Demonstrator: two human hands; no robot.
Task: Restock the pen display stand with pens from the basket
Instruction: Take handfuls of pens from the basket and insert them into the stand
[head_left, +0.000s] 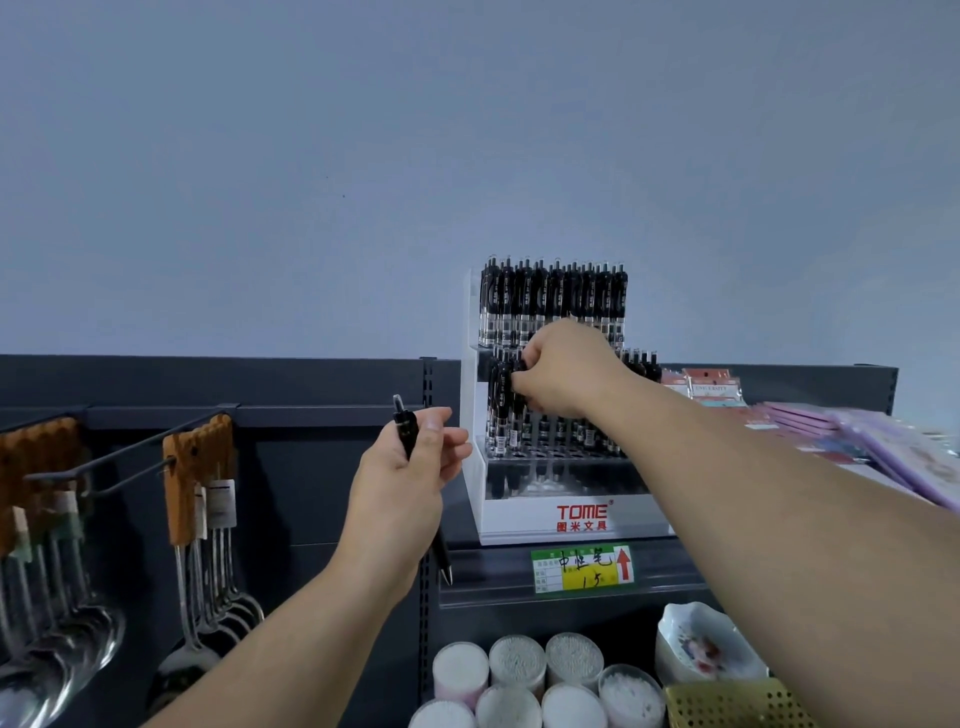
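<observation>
Gripping a pen (406, 427), left hand (405, 478); right hand (566, 371) apparently pinching another in pen-stocked stand (519, 512).

Left hand (410, 483) round pen (405, 423) beside stand (571, 514)

I see a black click pen (407, 431) nearly upright between my left fingers (448, 437), clicker up. My right fingers (525, 384) pinch one of the black pens (501, 415) standing in the white tiered stand (519, 514). The yellow basket (727, 702) is far below them.
</observation>
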